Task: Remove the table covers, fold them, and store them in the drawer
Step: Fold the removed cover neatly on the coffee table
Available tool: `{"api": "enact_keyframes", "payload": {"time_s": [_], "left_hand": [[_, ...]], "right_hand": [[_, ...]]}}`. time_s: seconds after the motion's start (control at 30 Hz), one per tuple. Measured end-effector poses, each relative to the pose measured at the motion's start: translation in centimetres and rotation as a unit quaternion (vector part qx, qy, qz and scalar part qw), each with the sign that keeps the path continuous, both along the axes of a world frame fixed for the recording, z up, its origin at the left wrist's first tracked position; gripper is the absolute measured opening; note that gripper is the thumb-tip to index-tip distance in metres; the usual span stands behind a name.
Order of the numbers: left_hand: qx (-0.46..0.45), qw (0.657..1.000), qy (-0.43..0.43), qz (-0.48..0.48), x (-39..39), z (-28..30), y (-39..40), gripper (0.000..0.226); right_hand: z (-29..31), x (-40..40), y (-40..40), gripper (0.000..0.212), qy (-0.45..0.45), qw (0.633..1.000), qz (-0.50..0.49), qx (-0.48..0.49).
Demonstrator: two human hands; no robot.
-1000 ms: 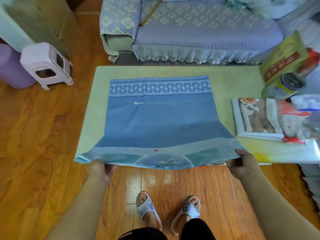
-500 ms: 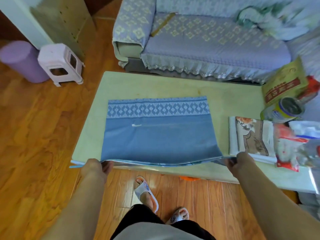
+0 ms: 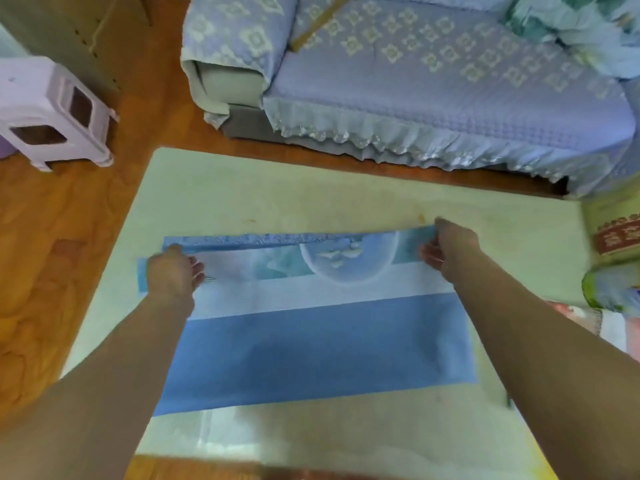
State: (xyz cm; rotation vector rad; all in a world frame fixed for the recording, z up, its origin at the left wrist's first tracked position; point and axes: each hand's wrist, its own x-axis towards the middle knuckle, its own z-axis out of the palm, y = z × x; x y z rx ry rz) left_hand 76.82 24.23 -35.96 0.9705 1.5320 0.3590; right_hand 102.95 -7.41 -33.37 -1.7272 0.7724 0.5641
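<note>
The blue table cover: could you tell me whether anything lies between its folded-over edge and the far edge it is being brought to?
Nothing visible does. Both hands, left and right, hold the blue table cover by its folded-over edge, nearly over its patterned far edge. The table beyond is bare; the drawer is out of view.

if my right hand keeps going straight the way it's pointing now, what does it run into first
Probably nothing soon: the right hand points away across bare table; past its far edge stands the sofa, though depth is unclear.
</note>
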Motion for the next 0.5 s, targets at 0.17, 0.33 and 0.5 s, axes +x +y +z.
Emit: {"api": "enact_keyframes", "payload": {"time_s": [0.17,0.33,0.5], "left_hand": [[0.267,0.836,0.153,-0.454,1.2,-10.5,-8.0,0.032],[0.410,0.683,0.156,-0.584,4.4,-13.4,-12.1,0.047],[0.476,0.577,0.187,-0.637,12.0,-14.4,-10.8,0.050]], "right_hand": [[-10.5,-3.3,-1.6,0.014,-0.141,0.899,0.300,-0.286],[-14.3,-4.0,-10.9,0.045,-0.154,0.870,0.318,-0.345],[-15.6,-0.7,-13.5,0.028,-0.094,0.893,0.330,-0.291]]}}
